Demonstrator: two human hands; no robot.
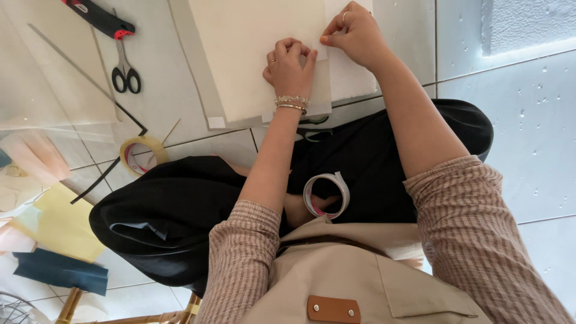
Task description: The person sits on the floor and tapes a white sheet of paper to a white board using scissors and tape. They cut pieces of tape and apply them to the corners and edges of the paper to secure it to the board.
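The cream sheet lies flat on the white tiled floor, right in front of the seated person, and both hands are on its near edge. It's a large, pale, matte rectangle, stacked over a slightly greyer sheet that peeks out along its left side and bottom. The left hand sits curled on it, fingers bunched together and pressing down at the edge, bracelets at the wrist. The right hand is just beside it, thumb and forefinger pinched tight on a thin white strip at the sheet's border. A roll of white tape rests in the lap, on the black fabric. Off to the left on the floor: black-handled scissors, a tan tape roll, a yellow paper and a dark blue piece.
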